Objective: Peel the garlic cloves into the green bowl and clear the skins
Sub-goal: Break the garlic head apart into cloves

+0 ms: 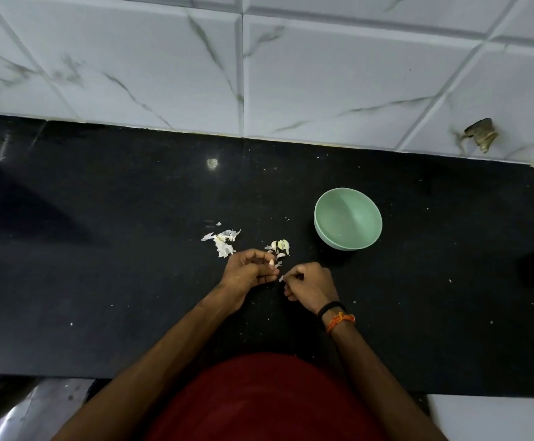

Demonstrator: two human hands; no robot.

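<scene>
Left hand [249, 269] pinches a clove [271, 264] while right hand [307, 283] pinches a skin flake [281, 278] off it, over the counter [100, 281] short of the apparently empty bowl [347, 218].

the person is wearing a deep red top [269, 399], plain and without any print showing, rounding out over the belly at the bottom of the view. both forearms are showing bare, with no sleeves reaching them. the right wrist is carrying two bands side by side: a thin black band [331, 307] nearer the right hand [310, 284], and just behind it a knotted orange thread [340, 321] with a frayed, twisted look. the left hand [246, 271] and its wrist are wearing nothing at all. the fingers [291, 292] are showing no rings.
</scene>
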